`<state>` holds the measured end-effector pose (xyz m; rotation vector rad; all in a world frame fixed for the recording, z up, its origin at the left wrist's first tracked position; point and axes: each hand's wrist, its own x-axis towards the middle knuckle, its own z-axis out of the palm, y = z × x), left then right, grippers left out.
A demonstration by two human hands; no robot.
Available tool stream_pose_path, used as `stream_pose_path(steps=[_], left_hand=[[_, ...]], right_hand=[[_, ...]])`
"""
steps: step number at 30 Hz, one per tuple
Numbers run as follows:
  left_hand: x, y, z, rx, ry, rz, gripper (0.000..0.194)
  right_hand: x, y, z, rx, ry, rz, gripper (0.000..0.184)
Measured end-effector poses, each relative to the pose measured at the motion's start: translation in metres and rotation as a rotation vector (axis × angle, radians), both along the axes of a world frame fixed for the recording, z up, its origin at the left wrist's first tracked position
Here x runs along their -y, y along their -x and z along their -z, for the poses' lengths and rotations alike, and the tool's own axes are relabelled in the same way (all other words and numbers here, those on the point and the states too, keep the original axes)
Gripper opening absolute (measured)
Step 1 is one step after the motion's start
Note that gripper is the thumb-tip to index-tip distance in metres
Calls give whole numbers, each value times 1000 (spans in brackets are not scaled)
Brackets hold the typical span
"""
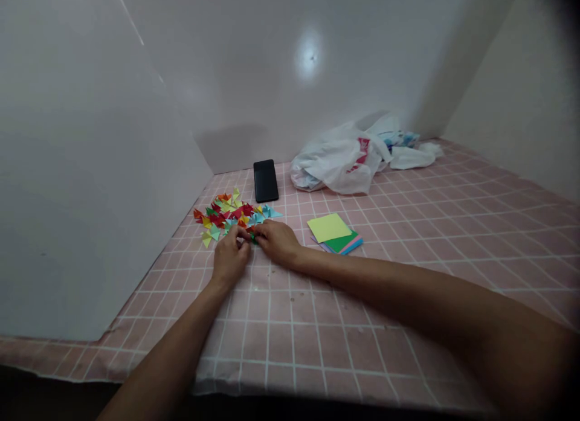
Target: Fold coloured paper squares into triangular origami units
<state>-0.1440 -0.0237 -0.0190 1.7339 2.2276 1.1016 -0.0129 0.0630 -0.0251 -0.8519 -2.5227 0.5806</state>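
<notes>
A cluster of small folded paper cranes [218, 220] in red, orange, yellow, green and pale blue lies on the checked cloth, just beyond my hands. At its near edge a small green paper crane [254, 239] shows between my fingertips, mostly hidden by them. My left hand [230, 255] is closed in a pinch at its left side, the index finger curled toward the thumb. From the other side my right hand [277, 241] bends over it with the fingers closed. To the right of that hand lies a stack of square coloured paper [330, 228], yellow on top, green, pink and blue beneath.
A black phone [265, 180] lies behind the cranes. A crumpled white plastic bag [339, 158] rests against the back wall. White panels [90, 167] border the left and back of the pink checked tablecloth [290, 342], whose front edge runs below my forearms.
</notes>
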Motion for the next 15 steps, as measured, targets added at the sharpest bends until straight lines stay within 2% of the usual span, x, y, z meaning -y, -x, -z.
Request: stream_pose_path(steps=[9,12,15], left_hand=[[0,-1,-2,75,-1,-5,19],[1,-1,-3,129,-28,-6,18],[0,4,0,226,-57,-35,17]], right_hand=[[-2,0,1,-22,19,6,20],[-3,-3,-7,-33,27,6,20],[-7,-15,-22,-57,13,3,20]])
